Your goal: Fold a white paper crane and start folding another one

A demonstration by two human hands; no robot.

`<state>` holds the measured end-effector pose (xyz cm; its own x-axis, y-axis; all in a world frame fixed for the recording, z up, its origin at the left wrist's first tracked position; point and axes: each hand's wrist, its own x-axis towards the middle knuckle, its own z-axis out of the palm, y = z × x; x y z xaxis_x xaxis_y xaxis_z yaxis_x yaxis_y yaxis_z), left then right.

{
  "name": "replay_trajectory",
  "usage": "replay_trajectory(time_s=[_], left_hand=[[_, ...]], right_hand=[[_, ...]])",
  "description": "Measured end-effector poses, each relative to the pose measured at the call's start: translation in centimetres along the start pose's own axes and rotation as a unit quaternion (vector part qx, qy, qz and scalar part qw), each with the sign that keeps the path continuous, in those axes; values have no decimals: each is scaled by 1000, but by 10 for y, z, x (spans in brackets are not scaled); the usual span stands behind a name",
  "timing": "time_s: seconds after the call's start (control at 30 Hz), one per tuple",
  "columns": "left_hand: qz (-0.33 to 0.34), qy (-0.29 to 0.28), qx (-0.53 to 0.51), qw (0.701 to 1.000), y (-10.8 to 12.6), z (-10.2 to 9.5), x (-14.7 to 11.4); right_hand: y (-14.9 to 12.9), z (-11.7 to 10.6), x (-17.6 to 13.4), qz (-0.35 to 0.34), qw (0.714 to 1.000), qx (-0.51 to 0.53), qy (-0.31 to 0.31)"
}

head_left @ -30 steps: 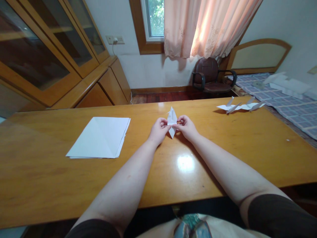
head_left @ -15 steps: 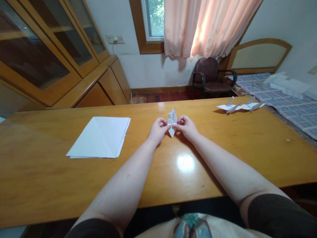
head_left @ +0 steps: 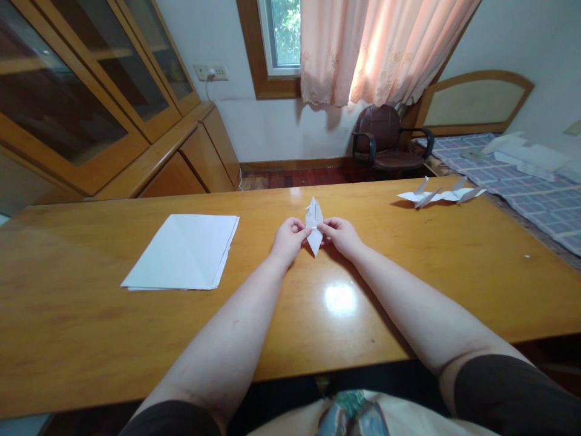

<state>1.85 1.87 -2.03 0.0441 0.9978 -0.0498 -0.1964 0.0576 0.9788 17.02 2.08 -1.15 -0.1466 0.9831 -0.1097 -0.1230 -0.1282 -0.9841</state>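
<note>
Between my two hands is a small piece of folded white paper, a narrow diamond with one point away from me and one toward me. A thin flap sticks out at its upper left. My left hand pinches its left edge near the middle, thumb on top. From the other side my right hand grips the right edge, its thumb lying on the paper. The fingertips underneath are partly hidden by the paper and the thumbs.
On the wooden desk, a stack of square white paper sheets lies to the left. Several folded paper cranes stand in a row at the far right. Beyond the desk are a brown armchair and a bed.
The folded paper has flattened and narrowed, its lower point shifting slightly toward me. My right hand has moved a little nearer to me, its thumb further onto the paper.
</note>
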Motion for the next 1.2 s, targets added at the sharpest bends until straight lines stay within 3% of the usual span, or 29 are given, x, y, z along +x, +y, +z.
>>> replay_trajectory(time_s=[0.67, 0.9, 1.2], left_hand=[[-11, -6, 8, 1000, 1, 2, -2], [-50, -13, -38, 998, 6, 2, -4], [5, 15, -33, 999, 2, 0, 1]], right_hand=[[5, -5, 0, -48, 988, -147, -4], [-1, -5, 1, -64, 989, -132, -9], [-1, -6, 0, -64, 995, -71, -17]])
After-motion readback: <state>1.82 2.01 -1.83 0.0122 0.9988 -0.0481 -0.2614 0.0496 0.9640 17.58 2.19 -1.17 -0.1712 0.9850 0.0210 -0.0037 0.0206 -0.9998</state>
